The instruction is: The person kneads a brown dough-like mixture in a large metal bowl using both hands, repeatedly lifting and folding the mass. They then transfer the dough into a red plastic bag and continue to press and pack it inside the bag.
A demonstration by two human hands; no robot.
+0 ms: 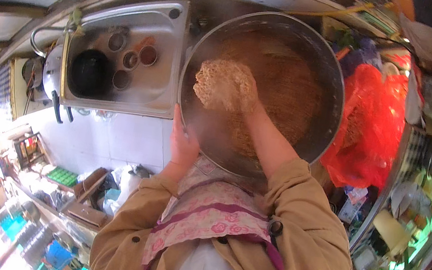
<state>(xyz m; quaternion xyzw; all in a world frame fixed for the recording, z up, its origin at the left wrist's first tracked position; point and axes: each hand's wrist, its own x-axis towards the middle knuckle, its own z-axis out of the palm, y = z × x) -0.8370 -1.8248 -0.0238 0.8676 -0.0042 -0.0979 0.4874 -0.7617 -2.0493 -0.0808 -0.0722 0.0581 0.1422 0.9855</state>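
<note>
A large round metal basin point(335, 108) stands before me with a brown, crumbly grain-like mass point(289, 87) spread across its bottom. My left hand point(185, 142) grips the near-left side of the basin, its fingers along the outer wall. Inside, my right hand point(251, 95) bears a thick, paler clump of the mass point(220, 84) towards the left. Most of the right fingers are hidden by that clump. Thin haze, like steam, hangs over the left part of the basin.
Left of the basin is a stainless steel sink tray point(164, 61) with several small round cups point(149, 55) and a black bowl point(90, 73). Beside it, a metal pot with dark handles point(53, 71) sits close by. Red plastic bags point(369, 127) crowd the right side.
</note>
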